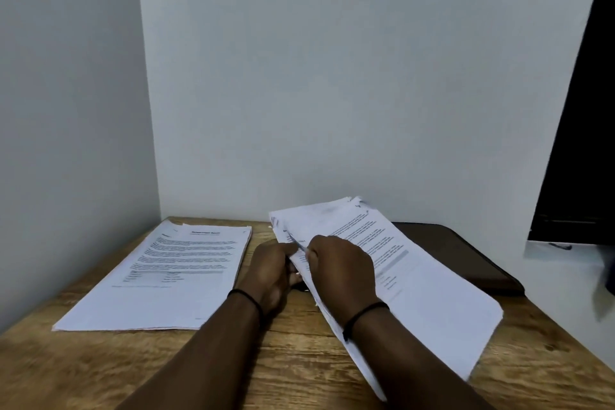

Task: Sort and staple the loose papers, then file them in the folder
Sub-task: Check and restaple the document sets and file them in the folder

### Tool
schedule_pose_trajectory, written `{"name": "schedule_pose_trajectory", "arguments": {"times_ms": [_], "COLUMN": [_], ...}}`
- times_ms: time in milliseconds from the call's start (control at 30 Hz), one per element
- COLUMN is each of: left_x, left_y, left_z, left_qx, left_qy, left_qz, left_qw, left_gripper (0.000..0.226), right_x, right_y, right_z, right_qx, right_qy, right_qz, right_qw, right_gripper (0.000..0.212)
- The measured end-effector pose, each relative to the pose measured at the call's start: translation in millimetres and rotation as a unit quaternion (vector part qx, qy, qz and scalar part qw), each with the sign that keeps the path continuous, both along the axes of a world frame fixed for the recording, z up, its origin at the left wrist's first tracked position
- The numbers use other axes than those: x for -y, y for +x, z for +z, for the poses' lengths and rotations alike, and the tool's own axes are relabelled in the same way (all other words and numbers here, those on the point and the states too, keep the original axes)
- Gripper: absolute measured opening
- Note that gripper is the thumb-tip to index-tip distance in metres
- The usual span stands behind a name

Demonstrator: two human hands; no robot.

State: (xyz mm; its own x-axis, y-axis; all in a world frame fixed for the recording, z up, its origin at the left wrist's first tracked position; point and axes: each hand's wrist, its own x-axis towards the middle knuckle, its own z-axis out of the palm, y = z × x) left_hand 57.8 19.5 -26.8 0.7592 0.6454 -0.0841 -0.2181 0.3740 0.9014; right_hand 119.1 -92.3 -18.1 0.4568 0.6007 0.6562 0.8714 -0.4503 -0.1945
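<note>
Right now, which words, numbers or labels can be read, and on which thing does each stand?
None can be read.
Left paper stack: bold heading and body text, too blurred.
Right paper stack, gripped by both hands: printed lines, too blurred.
Dark folder: no label visible.

We have one view only, worn on the head, looking forward and down over both forearms. The left hand point(271, 271) and right hand point(341, 271) sit close below us at lower centre. Beyond them the wall point(332, 76) fills the upper frame.
</note>
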Motion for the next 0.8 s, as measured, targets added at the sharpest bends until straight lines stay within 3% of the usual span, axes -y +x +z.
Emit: {"name": "schedule_pose_trajectory", "arguments": {"times_ms": [200, 300, 433, 567, 800], "left_x": [-7, -6, -6, -6, -6], "left_y": [-3, -3, -4, -5, -5], "left_z": [0, -1, -1, -1, -1], "left_qx": [-0.005, -0.015, -0.018, -0.015, -0.011], "left_qy": [0.028, 0.022, 0.001, -0.006, 0.002], "left_qz": [-0.053, -0.049, -0.038, -0.028, -0.031], "left_qw": [0.998, 0.998, 0.999, 0.999, 0.999], "left_gripper": [0.036, 0.039, 0.041, 0.041, 0.044], "right_x": [4, 6, 7, 7, 2], "right_y": [7, 12, 8, 4, 2], "right_z": [-8, -9, -7, -6, -4], "right_qx": [-0.15, -0.186, -0.182, -0.14, -0.114], "right_qy": [0.087, 0.101, 0.112, 0.129, 0.079], "right_qz": [0.015, 0.009, 0.005, 0.022, 0.054], "right_qw": [0.985, 0.977, 0.977, 0.982, 0.989], "right_gripper": [0.043, 0.038, 0.008, 0.032, 0.025]}}
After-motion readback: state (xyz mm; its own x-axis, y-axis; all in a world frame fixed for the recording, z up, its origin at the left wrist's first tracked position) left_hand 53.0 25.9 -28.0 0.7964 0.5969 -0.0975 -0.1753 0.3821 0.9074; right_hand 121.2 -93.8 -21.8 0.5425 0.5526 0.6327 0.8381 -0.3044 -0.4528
